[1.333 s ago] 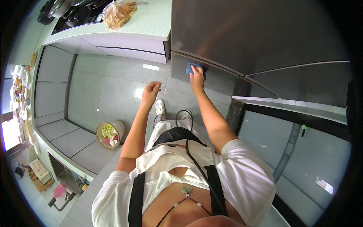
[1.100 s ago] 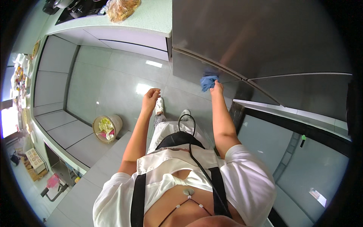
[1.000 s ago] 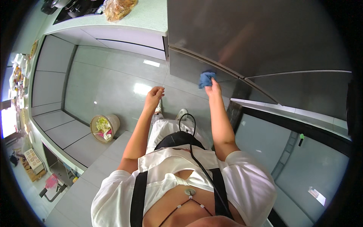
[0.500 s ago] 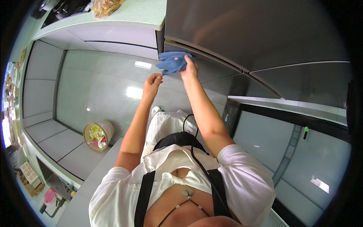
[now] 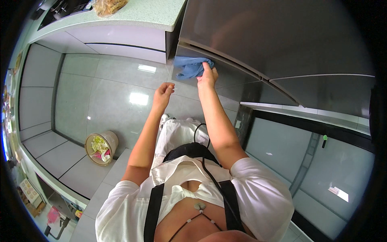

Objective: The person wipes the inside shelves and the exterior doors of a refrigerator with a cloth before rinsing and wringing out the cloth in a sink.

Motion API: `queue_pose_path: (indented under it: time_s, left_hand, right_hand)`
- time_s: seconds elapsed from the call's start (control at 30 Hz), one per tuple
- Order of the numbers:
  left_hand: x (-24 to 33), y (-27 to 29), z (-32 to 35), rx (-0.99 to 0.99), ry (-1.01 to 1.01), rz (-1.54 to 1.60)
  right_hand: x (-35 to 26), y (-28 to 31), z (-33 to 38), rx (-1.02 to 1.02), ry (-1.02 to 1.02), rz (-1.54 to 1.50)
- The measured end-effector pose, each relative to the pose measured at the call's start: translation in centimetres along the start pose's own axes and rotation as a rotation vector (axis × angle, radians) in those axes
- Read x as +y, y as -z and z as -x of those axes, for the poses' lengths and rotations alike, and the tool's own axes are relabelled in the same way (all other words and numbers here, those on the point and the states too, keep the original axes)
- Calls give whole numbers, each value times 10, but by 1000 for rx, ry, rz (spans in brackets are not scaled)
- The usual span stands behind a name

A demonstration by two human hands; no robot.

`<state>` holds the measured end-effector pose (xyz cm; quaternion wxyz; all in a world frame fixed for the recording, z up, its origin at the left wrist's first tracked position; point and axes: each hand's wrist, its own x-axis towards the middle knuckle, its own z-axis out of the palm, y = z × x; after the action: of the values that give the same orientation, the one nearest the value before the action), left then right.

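A crumpled blue cloth (image 5: 189, 66) hangs bunched in my right hand (image 5: 207, 76), whose fingers and thumb are closed on its right side. It is held in front of the lower part of a dark grey fridge (image 5: 234, 66); whether it touches the surface cannot be told. My left hand (image 5: 163, 96) is below and left of the cloth, apart from it, with its fingers curled in and nothing visible between them.
A round bin (image 5: 115, 142) holding scraps stands on the tiled floor to the left. A pale counter (image 5: 149, 16) carries a bag of food (image 5: 108, 6) at the upper left. Dark-framed glass doors (image 5: 290, 153) are at right. A black cable (image 5: 210, 167) hangs over my front.
My right hand has moved slightly right with the blue cloth, which looks more spread out. My left hand, earlier at the cloth's lower edge, is now apart from it.
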<state>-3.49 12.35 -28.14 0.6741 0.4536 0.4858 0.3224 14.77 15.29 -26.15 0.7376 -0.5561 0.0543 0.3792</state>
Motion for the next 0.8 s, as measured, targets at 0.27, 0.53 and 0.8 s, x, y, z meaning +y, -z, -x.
queue_pose_path:
  time_s: [0.27,0.53,0.8]
  left_hand:
    - [23,-19,-16,10,-67,29]
    - [17,-13,-14,41,-34,13]
    - [9,-17,-16,40,-38,34]
  right_hand:
    - [7,33,-26,48,66,109]
    - [32,34,-40,77,-120,76]
    - [14,25,-26,-223,-147,14]
